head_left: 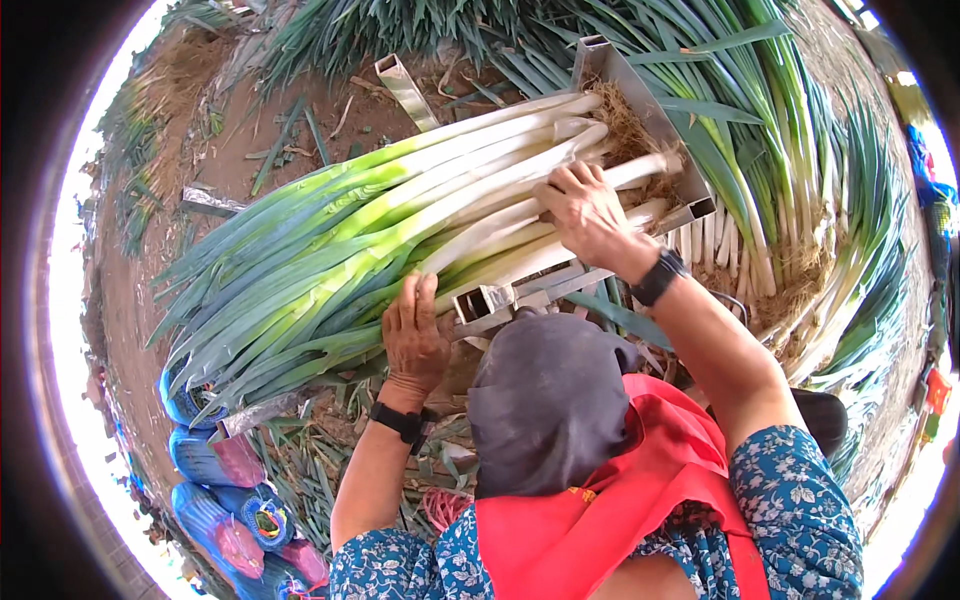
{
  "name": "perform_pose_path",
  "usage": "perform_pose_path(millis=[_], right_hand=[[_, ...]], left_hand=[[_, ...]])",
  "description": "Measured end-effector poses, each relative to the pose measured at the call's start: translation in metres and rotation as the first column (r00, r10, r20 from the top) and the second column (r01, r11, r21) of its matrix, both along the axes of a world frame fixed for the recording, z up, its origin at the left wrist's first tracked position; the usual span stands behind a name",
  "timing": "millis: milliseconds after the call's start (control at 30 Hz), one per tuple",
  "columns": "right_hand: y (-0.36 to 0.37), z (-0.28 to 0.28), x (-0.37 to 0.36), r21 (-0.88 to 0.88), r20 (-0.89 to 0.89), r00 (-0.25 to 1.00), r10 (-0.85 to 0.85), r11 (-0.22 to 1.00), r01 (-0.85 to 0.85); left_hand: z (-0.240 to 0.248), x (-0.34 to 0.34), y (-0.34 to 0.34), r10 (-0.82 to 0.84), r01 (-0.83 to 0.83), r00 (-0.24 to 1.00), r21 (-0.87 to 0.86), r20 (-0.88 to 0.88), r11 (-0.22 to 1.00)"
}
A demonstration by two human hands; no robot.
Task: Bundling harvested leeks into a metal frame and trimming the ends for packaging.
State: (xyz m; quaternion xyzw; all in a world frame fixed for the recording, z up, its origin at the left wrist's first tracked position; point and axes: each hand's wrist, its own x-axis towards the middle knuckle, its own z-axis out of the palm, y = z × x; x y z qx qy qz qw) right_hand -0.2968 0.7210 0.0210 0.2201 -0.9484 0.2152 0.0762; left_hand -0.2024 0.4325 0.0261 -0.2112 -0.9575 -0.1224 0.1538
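Note:
A pile of leeks (470, 185) lies across a metal frame (640, 110), with white stalks and roots to the right and green leaves spreading left. My right hand (588, 215) is closed over a white stalk near the root end, its fingers curled down. Lower and to the left, my left hand (415, 335) has its fingers bent round a leek where white turns to green, beside the open end of a square metal tube (485, 302). The fingertips of both hands are partly hidden among the stalks.
More leeks (760, 150) are heaped at the right and along the far side. Upright metal posts (405, 90) stick up from the frame. Blue-wrapped bundles (215, 455) sit at the lower left. Cut leaf scraps (300, 465) litter the brown ground.

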Motion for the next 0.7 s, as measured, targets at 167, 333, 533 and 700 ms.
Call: perform_pose_path(millis=[167,333,533,700], right_hand=[[0.032,-0.033,0.034,-0.527,0.264,0.964,-0.019,0.834,0.161],[0.026,-0.033,0.023,-0.227,0.423,0.904,-0.058,0.960,0.167],[-0.025,0.003,-0.011,-0.155,-0.127,0.992,0.015,0.987,-0.035],[-0.023,-0.019,-0.039,-0.186,0.007,1.000,0.025,0.982,-0.023]], left_hand=[[0.015,-0.008,0.018,0.077,-0.053,0.983,-0.139,0.169,0.989],[-0.001,-0.014,0.015,0.044,0.003,0.977,-0.217,0.210,0.976],[-0.007,-0.010,0.015,0.047,-0.010,0.976,-0.171,0.213,0.985],[-0.007,-0.016,0.026,0.025,0.002,0.979,-0.131,0.202,0.991]])
